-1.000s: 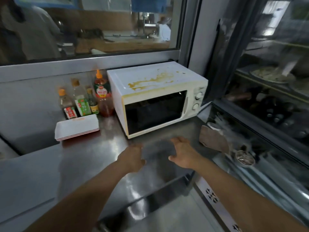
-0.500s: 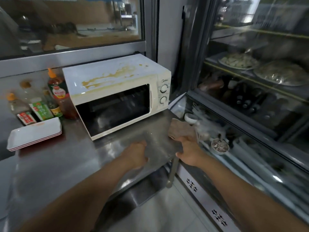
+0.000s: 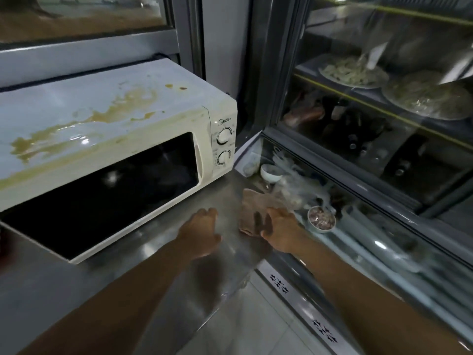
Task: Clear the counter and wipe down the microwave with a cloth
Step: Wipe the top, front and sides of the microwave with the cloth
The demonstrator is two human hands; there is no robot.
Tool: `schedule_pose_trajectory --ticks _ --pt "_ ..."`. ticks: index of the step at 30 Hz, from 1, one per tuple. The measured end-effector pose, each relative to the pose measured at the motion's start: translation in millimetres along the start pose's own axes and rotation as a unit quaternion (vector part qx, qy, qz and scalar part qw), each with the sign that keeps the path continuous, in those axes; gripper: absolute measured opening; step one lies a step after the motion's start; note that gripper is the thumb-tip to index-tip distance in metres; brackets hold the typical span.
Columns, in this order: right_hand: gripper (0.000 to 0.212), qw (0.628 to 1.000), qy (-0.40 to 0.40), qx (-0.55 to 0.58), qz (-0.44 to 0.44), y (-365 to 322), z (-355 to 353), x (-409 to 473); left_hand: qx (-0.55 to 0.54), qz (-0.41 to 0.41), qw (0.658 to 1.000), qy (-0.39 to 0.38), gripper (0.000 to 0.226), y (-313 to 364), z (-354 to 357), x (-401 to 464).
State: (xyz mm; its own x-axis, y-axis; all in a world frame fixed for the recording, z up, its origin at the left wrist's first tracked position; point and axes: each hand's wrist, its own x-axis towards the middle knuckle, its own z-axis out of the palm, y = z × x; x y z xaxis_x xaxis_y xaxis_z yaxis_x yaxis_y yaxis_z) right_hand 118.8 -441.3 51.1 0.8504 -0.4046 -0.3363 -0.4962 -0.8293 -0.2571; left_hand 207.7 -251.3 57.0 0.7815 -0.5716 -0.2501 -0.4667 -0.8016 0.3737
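Microwave [image 3: 112,149] sits at the back left of the steel surface [image 3: 158,252], its white top streaked with a dried brownish spill [image 3: 102,116] and its door closed. Half a second ago the right hand [image 3: 279,226] was only arriving at the surface's right edge; now it lies on the near part of the brown cloth [image 3: 256,201], which is crumpled at that edge beside the glass display case [image 3: 384,124]. Its fingers are slightly spread and laid over the fabric, not visibly bunched around it, so the cloth looks touched but not yet gathered. The left hand [image 3: 202,229] rests on the bare surface in front of the microwave door, fingers loosely bent and holding nothing. The view has also swung right and closer since a second ago (the sauce bottles and white tray have dropped out of sight to the left). With the hand now on the cloth, wiping is probably about to start, the stained top being the obvious first target.
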Motion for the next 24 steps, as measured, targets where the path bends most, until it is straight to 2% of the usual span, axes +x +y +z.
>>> schedule_pose_trajectory --ticks 3,7,11,19,24 --pt "0.074 1.000 0.015 -0.008 0.011 4 9 29 0.008 0.007 1.000 -0.010 0.054 -2 4 22" --pt "0.074 0.999 -0.013 -0.043 0.010 9 21 61 0.011 0.000 1.000 -0.021 0.054 -5 13 43" --pt "0.074 0.996 0.006 -0.081 -0.024 14 31 74 -0.011 -0.005 1.000 -0.013 0.048 -5 22 59" --pt "0.052 0.983 0.093 -0.113 -0.112 28 42 86 -0.028 -0.071 0.997 0.016 0.041 12 42 72" --pt "0.039 0.977 0.090 -0.126 -0.147 34 41 92 -0.042 -0.119 0.992 0.028 0.043 29 44 67"
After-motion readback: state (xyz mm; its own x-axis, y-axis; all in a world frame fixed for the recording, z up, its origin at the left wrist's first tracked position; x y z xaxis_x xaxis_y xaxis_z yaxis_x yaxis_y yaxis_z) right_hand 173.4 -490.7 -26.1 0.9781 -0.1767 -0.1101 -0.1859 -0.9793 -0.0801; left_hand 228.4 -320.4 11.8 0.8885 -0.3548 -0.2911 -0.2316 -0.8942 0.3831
